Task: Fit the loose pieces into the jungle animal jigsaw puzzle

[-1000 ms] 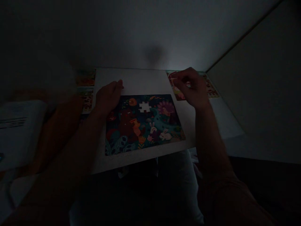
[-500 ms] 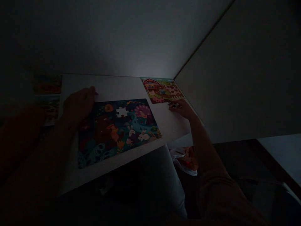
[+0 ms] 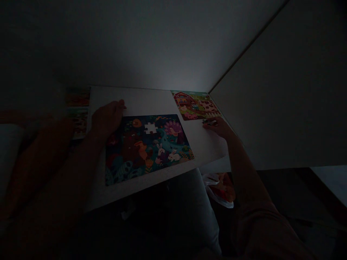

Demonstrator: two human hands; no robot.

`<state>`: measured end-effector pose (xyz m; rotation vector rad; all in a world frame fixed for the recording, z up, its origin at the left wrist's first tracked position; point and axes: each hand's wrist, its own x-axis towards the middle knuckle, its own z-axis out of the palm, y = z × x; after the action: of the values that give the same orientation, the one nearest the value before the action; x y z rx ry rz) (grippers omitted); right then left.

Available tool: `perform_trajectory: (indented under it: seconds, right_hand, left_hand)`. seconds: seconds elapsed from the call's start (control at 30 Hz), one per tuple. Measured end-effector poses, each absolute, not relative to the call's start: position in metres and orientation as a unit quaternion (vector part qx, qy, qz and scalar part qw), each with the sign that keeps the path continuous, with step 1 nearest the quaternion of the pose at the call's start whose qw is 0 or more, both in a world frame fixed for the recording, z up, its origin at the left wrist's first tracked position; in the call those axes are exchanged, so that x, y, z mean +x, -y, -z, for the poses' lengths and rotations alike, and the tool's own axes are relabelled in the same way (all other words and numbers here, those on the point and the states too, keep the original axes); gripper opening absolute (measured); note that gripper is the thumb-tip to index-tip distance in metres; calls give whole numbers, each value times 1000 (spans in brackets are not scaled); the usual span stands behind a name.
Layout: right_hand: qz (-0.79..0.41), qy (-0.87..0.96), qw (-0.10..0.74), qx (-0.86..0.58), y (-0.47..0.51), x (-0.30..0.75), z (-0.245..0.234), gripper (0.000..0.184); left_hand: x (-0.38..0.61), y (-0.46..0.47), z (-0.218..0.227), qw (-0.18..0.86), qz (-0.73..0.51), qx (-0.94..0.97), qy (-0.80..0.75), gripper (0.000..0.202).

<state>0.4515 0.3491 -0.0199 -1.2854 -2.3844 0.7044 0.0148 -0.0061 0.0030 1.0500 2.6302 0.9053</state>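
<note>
Below: a leg in pale trousers (image 3: pixel 191 209) sits under the near edge of the bench (image 3: pixel 151 99), and a crumpled plastic bag (image 3: pixel 219 189) with something orange inside lies just right of it, beyond the bench edge.

Left hand: the left hand (image 3: pixel 107 119) lies at the upper left corner of the jungle jigsaw puzzle (image 3: pixel 148 148), touching its edge. It is too dim to tell whether the fingers are apart or together.

Right hand: the right hand (image 3: pixel 220 127) rests on the bench, its fingers (image 3: pixel 210 122) pinched together on a small dark piece (image 3: pixel 209 122), too small to make out, just below the farm jigsaw puzzle (image 3: pixel 195 105).

Jungle puzzle: it lies flat, long axis running left to right and tilted, with one white gap (image 3: pixel 150 128) near its top edge.

Farther on: the farm puzzle lies beyond the right hand, two more picture boards (image 3: pixel 78 97) sit past the bench's left side, and a pale wall (image 3: pixel 271 108) rises at right.
</note>
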Motion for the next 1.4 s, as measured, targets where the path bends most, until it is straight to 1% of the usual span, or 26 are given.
perform_trajectory:
  seconds: [0.1,0.23,0.3,0.43,0.53,0.6,0.73,0.83,0.97,1.03,1.1,1.2,1.4]
  right_hand:
    - [-274,823,164,-470,-345,447,16,72]
    - [-315,826,172,-435,-336,440,8,86]
    - [-339,830,159,-413,-326,435,-1,87]
    - [-414,827,168,-342,-291,403,-27,73]
    - [-470,822,179,-267,-259,352,-40,64]
    - [-489,832,168,-201,-239,309,-41,57]
    - [-519,840,115,-108,-210,241,-26,54]
    - [-493,857,111,-99,-198,225,-9,50]
    - [-414,901,76,-103,-191,230,3,40]
    - [-375,919,88,-85,-191,233,4,37]
    - [-335,934,108,-54,-192,232,4,36]
    - [-298,948,109,-32,-193,229,6,37]
    - [-224,967,103,-68,-193,225,13,39]
  left_hand:
    - [13,6,1,75,-311,355,-879,64]
    - [10,4,6,65,-307,368,-875,64]
    - [9,4,7,64,-308,368,-875,63]
    - [9,4,7,70,-318,366,-872,63]
    - [11,6,6,68,-324,367,-869,62]
    - [12,7,5,67,-324,367,-869,62]
    - [16,8,2,67,-317,372,-870,63]
    - [17,8,2,61,-318,375,-869,64]
    - [17,7,5,54,-323,372,-869,63]
    - [16,7,5,52,-322,371,-869,63]
    - [17,7,5,53,-320,371,-870,64]
    - [18,8,3,54,-319,374,-869,64]
    - [19,7,3,58,-315,364,-875,63]
